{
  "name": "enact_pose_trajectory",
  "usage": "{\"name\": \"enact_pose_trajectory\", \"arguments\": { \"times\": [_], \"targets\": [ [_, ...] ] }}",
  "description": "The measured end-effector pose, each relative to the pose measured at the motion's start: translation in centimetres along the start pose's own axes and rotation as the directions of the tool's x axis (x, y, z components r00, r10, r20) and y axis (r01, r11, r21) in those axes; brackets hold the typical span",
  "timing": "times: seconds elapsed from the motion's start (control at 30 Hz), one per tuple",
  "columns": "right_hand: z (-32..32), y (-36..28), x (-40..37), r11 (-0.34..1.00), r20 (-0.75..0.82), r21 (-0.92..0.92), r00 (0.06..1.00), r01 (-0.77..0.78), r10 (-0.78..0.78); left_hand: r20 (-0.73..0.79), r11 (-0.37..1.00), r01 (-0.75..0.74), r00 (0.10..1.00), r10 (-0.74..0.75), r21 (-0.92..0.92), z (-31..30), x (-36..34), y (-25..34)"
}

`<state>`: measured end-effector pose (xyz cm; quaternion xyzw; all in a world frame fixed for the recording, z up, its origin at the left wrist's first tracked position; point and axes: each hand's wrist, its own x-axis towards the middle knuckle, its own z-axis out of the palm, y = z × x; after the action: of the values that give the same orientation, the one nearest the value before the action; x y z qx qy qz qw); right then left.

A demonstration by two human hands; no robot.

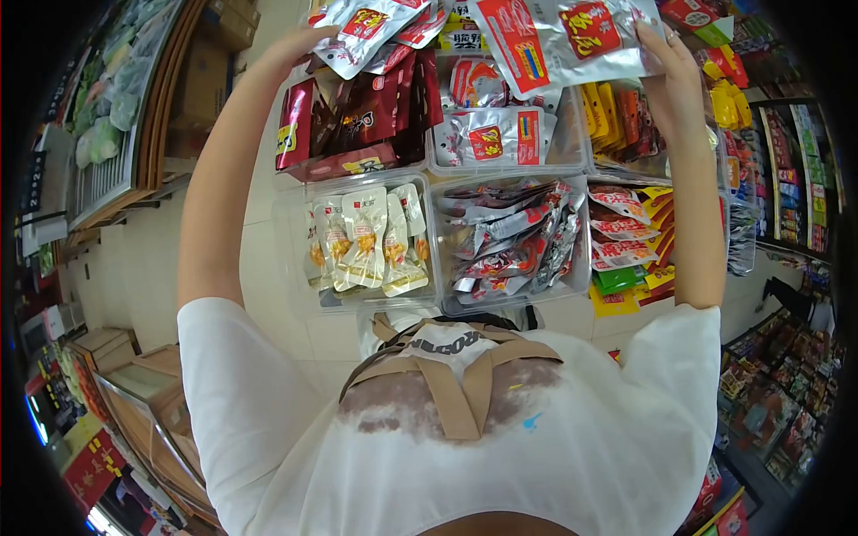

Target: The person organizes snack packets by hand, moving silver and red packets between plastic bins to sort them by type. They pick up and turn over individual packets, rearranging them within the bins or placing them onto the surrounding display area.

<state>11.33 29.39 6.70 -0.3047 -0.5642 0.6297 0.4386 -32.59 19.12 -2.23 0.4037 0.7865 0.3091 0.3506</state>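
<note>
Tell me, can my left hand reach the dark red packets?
Probably: the left hand is just above the dark red packets in an open bin, but it holds silver packets.

Clear plastic bins (431, 175) of packaged snacks crowd a shop display: dark red packets (357, 116) in 1, pale pouches (366, 237) in another, yellow and orange packs (617, 112) alongside. Cardboard boxes (210, 71) stand on the tiled floor (152, 259), with stocked shelves (795, 179) near the display.
</note>
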Motion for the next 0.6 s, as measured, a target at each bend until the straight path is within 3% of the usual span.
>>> {"name": "enact_pose_trajectory", "arguments": {
  "times": [0.1, 0.17, 0.23, 0.3, 0.33, 0.43, 0.5, 0.6],
  "targets": [
    [1.6, 0.1, 1.3, 1.000, 0.054, 0.012, 0.998, 0.008, -0.008, -0.005, 0.999, -0.020, 1.000, 0.021, 0.025, -0.1, -0.3, 0.7],
    [2.8, 0.2, 2.4, 0.996, 0.066, -0.078, 0.997, -0.034, 0.039, -0.053, 0.995, -0.053, 0.997, 0.057, 0.081, 0.0, 0.5, 0.1],
    [4.4, 0.0, 3.8, 0.998, 0.097, -0.061, 0.995, 0.009, -0.004, 0.072, 0.975, 0.096, 0.991, -0.112, 0.201, -0.6, 0.8, 0.9],
    [5.7, -0.2, 4.7, 0.996, 0.084, -0.083, 0.996, 0.023, -0.016, -0.007, 0.991, -0.055, 0.998, 0.056, 0.121, -0.3, -1.1, 1.6],
    [6.3, -0.2, 5.3, 0.995, 0.093, -0.088, 0.995, 0.043, -0.035, -0.133, 0.989, -0.131, 0.981, 0.140, 0.074, 0.3, -0.2, 0.4],
    [8.9, 0.6, 6.7, 0.998, 0.143, -0.033, 0.989, 0.049, -0.044, -0.068, 0.983, -0.159, 0.986, 0.153, -0.087, -0.1, -0.5, 0.4],
    [10.4, 1.4, 7.4, 0.999, 0.152, -0.022, 0.988, 0.043, -0.040, -0.085, 0.986, -0.137, 0.988, 0.129, -0.095, -0.3, -0.9, 0.5],
    [13.4, 1.4, 6.7, 0.999, 0.130, 0.008, 0.991, -0.036, 0.035, -0.263, 0.960, -0.190, 0.956, 0.132, -0.206, -0.5, -2.0, 0.5]
  ]
}}
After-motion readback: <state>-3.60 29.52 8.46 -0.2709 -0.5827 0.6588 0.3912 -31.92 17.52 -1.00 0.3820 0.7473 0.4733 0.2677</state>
